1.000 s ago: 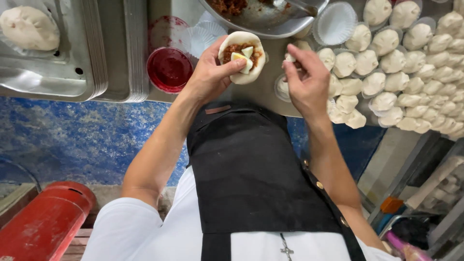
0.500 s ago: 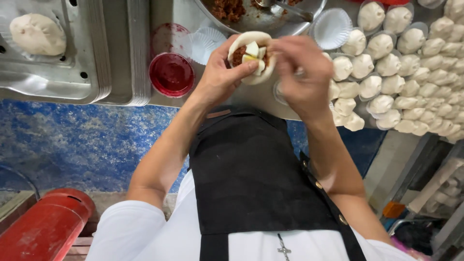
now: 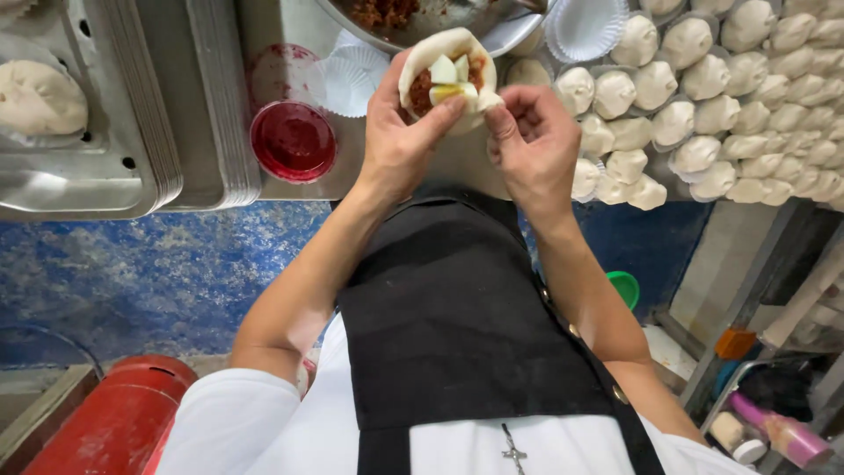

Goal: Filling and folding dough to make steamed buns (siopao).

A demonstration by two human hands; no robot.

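left hand (image 3: 400, 141) cupped filled dough bun (image 3: 447, 77); right hand (image 3: 532, 141), earlier over bun, had shifted to pinch its right edge.

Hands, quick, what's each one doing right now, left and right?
Left hand: closed around the open filled bun, cupping it, thumb on the filling.
Right hand: pinching the bun's dough edge between its fingertips.

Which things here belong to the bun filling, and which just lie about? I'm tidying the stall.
In use:
left hand
right hand
open filled bun
filling bowl
paper cups
finished buns

Lying about:
red gas cylinder
green cup
red liquid dish
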